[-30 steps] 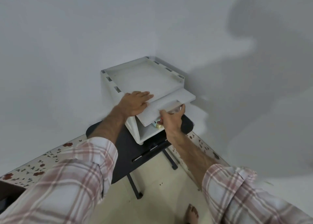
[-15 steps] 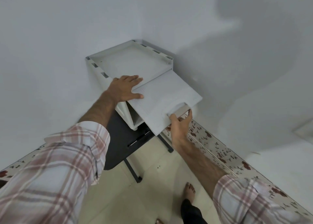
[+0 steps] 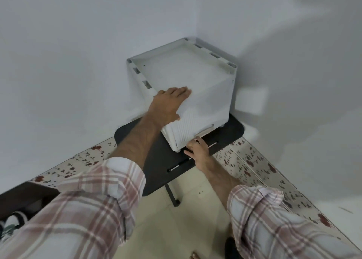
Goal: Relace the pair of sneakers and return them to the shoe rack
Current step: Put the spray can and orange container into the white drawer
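The white plastic box-shaped shoe rack [image 3: 188,76] stands on a black low table [image 3: 156,166] in the wall corner. The left hand [image 3: 168,104] lies flat and open on its top front edge. The right hand [image 3: 197,151] touches its lower front edge; its grip is unclear. A sneaker [image 3: 9,225] shows far left.

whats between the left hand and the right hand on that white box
In the head view, the closed front door of the white box lies between left hand and right hand.
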